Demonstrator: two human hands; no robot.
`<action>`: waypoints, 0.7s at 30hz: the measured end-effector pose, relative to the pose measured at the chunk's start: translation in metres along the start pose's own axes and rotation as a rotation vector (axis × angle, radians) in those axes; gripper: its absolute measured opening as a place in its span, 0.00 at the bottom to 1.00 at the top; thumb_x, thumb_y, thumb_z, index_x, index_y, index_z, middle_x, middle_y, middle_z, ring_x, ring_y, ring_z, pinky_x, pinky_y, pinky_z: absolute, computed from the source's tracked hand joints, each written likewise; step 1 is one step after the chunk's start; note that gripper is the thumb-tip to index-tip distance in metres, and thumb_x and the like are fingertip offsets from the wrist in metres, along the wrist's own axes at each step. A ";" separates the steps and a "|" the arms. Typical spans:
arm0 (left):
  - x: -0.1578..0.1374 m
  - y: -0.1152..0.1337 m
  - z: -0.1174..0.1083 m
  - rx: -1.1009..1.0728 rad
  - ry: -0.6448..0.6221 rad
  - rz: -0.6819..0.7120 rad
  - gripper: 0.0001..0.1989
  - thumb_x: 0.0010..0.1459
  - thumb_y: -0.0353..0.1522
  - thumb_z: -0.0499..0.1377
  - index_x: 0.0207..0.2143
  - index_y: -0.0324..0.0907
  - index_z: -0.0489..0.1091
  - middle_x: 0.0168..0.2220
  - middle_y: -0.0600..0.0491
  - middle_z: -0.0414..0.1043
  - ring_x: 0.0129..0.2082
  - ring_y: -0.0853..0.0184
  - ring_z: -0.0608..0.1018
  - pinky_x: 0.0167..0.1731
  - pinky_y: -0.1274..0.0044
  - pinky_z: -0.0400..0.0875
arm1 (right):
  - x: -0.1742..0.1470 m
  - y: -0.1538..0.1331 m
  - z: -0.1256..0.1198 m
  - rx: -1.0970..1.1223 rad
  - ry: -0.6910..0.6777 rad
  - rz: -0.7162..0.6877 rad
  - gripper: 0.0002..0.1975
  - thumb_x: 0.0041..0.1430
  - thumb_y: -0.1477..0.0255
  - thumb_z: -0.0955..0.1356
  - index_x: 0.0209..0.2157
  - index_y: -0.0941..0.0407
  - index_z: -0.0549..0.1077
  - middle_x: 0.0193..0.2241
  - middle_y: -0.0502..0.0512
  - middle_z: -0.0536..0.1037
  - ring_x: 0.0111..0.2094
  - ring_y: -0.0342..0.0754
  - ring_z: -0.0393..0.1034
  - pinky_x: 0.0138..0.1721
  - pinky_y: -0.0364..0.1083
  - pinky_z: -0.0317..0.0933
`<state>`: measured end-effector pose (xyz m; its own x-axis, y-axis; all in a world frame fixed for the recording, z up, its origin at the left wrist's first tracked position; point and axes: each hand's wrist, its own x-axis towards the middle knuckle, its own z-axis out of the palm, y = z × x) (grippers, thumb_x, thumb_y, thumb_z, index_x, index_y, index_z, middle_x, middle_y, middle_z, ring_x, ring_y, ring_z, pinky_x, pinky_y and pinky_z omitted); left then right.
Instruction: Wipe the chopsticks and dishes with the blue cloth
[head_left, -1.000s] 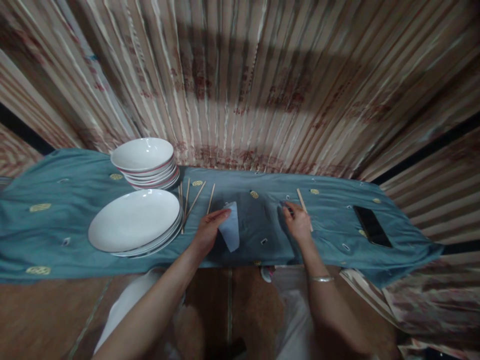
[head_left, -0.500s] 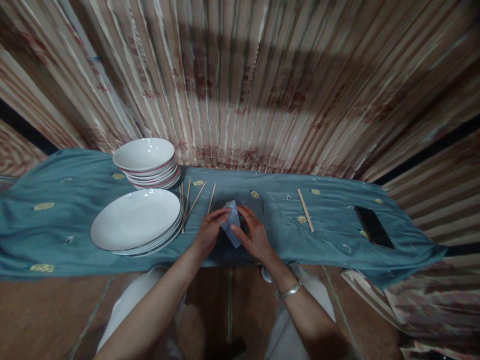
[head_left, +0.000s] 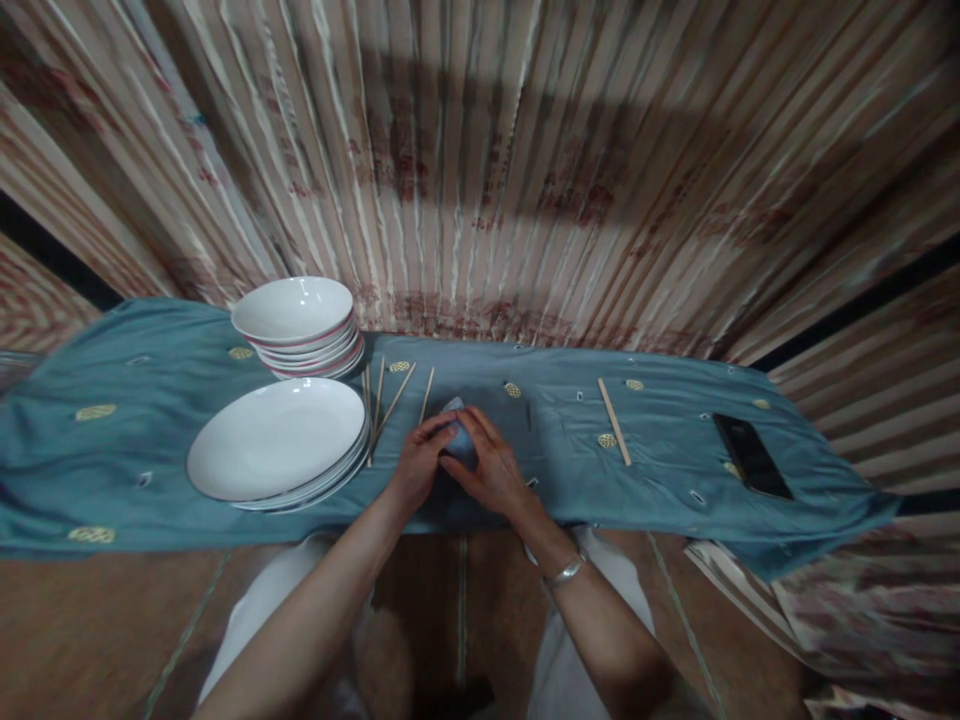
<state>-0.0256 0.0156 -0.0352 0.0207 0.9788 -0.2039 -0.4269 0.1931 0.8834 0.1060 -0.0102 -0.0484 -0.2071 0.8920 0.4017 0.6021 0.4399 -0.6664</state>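
Observation:
Between my two hands is a small, folded, pale blue cloth or napkin (head_left: 460, 446), mostly hidden by the fingers. My left hand (head_left: 420, 462) pinches its left side. From the right, my right hand (head_left: 489, 468) closes over it, fingers across the top and thumb below. Several thin wooden chopsticks (head_left: 391, 408) lie just left of my hands, some crossing. A lone chopstick (head_left: 613, 420) rests to the right.
A stack of white oval plates (head_left: 277, 440) stands at the left, with a stack of white bowls (head_left: 292, 308) behind it. A black phone (head_left: 752, 456) lies far right on the teal tablecloth (head_left: 555, 420). A striped curtain (head_left: 480, 180) hangs behind the table.
My right hand has moved left and closed over the cloth, its fingers meeting those of my left hand. Less of the cloth shows now. My left hand has barely moved.

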 end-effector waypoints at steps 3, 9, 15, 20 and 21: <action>-0.001 0.001 -0.002 -0.030 0.001 -0.034 0.16 0.35 0.29 0.68 0.32 0.41 0.79 0.35 0.52 0.79 0.34 0.67 0.75 0.41 0.74 0.67 | 0.004 -0.001 -0.001 0.053 0.021 0.012 0.28 0.61 0.59 0.65 0.61 0.54 0.61 0.61 0.61 0.63 0.63 0.51 0.56 0.63 0.54 0.53; -0.005 0.002 -0.006 -0.012 -0.016 -0.061 0.16 0.36 0.28 0.66 0.33 0.41 0.78 0.33 0.53 0.77 0.29 0.70 0.73 0.34 0.75 0.66 | 0.019 0.009 -0.001 0.205 0.138 0.153 0.19 0.66 0.62 0.58 0.50 0.53 0.72 0.50 0.56 0.76 0.53 0.49 0.69 0.57 0.50 0.60; -0.013 0.005 -0.015 0.160 -0.021 0.074 0.21 0.37 0.25 0.60 0.38 0.44 0.78 0.40 0.53 0.78 0.41 0.63 0.75 0.43 0.73 0.67 | 0.027 0.040 0.007 0.200 0.155 0.336 0.14 0.60 0.69 0.63 0.46 0.53 0.74 0.40 0.53 0.81 0.40 0.48 0.76 0.46 0.49 0.69; -0.023 0.012 -0.020 0.245 0.010 0.154 0.25 0.37 0.23 0.56 0.41 0.44 0.77 0.42 0.52 0.77 0.46 0.60 0.74 0.47 0.72 0.66 | 0.024 0.035 0.018 0.035 0.007 0.280 0.17 0.57 0.77 0.64 0.48 0.55 0.73 0.40 0.55 0.81 0.41 0.50 0.76 0.47 0.49 0.68; -0.025 0.014 -0.020 0.249 0.009 0.160 0.25 0.37 0.23 0.56 0.40 0.44 0.77 0.42 0.52 0.77 0.46 0.60 0.74 0.46 0.72 0.66 | 0.025 0.030 0.022 0.006 -0.022 0.233 0.18 0.56 0.78 0.65 0.49 0.55 0.73 0.42 0.56 0.81 0.42 0.51 0.76 0.47 0.49 0.68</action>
<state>-0.0499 -0.0071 -0.0263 -0.0376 0.9977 -0.0569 -0.1893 0.0488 0.9807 0.1015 0.0277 -0.0724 -0.0796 0.9717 0.2225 0.6307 0.2219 -0.7437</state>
